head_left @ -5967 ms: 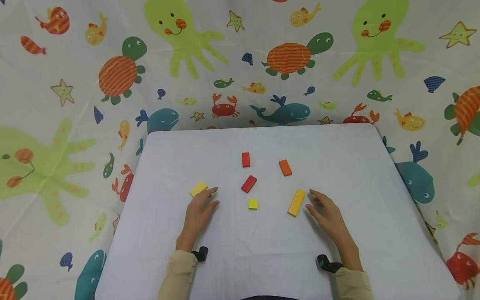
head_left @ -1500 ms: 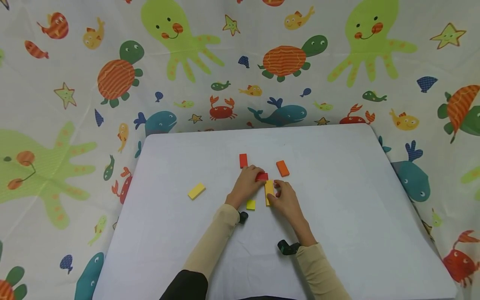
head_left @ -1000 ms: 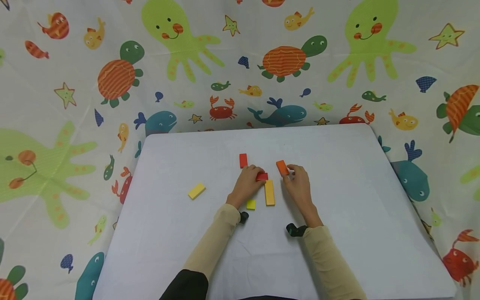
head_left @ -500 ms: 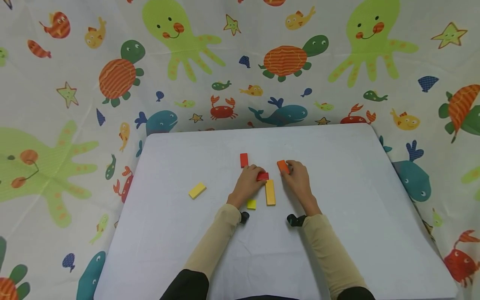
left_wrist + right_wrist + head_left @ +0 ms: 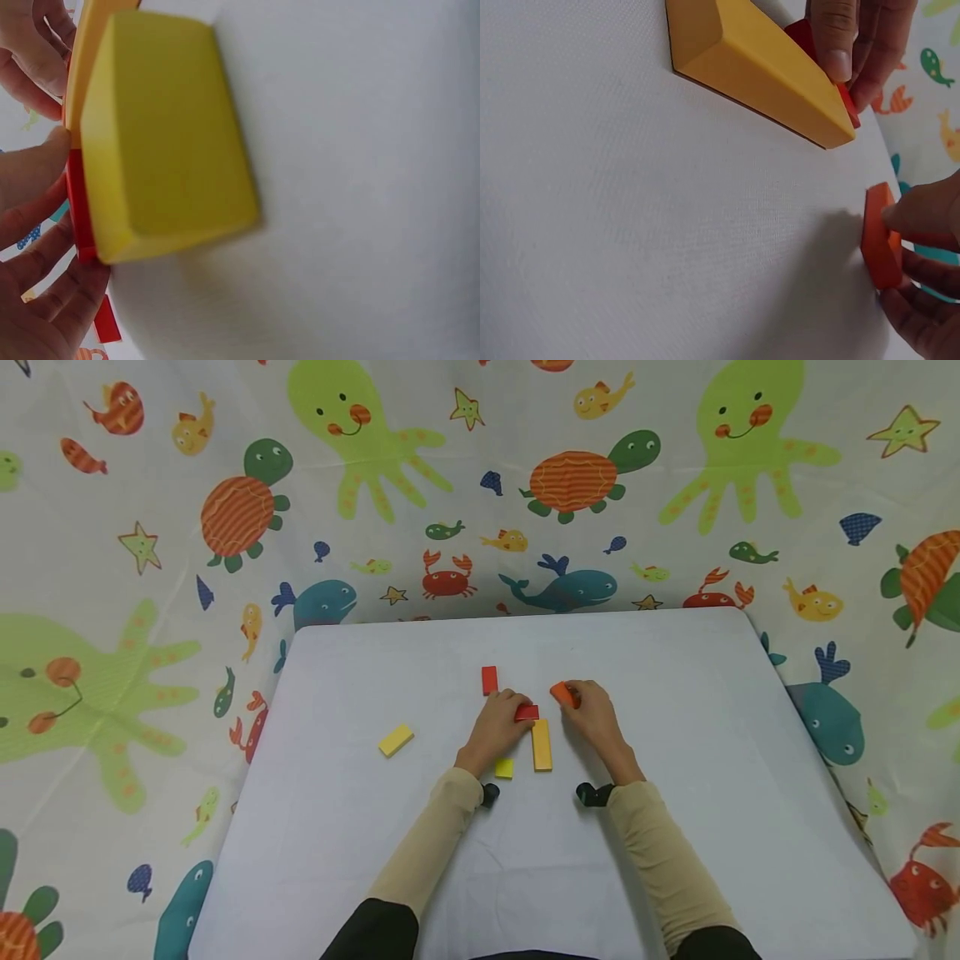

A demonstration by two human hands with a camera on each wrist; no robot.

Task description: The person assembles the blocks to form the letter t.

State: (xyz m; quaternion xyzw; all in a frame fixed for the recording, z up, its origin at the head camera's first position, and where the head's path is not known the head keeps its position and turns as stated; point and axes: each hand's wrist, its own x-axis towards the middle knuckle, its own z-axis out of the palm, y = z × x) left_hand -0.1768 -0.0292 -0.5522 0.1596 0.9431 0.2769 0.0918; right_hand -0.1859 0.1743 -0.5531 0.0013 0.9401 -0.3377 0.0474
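Observation:
My left hand [image 5: 492, 732] holds a red block [image 5: 527, 712] between thumb and fingertips, low at the table's middle. That block lies crosswise at the far end of a long yellow-orange block [image 5: 542, 746], which points toward me. To the right, my right hand [image 5: 597, 720] pinches an orange block [image 5: 562, 693]. In the right wrist view the thumb is on one face of the orange block [image 5: 883, 236] and the fingers are behind it, with a shadow on the cloth beside it. Close under the left wrist sits a small yellow block [image 5: 176, 127], large in the left wrist view.
Another red block [image 5: 489, 680] lies just beyond the left hand. Off to the left is a flat yellow block [image 5: 396, 741]. The white table [image 5: 337, 827] ends at a back edge, with a sea-animal curtain [image 5: 420, 443] behind it.
The long block went left and straightened; the left hand took the red block to its far end. The right hand then left the long block, gripped the orange one and has turned it slightly.

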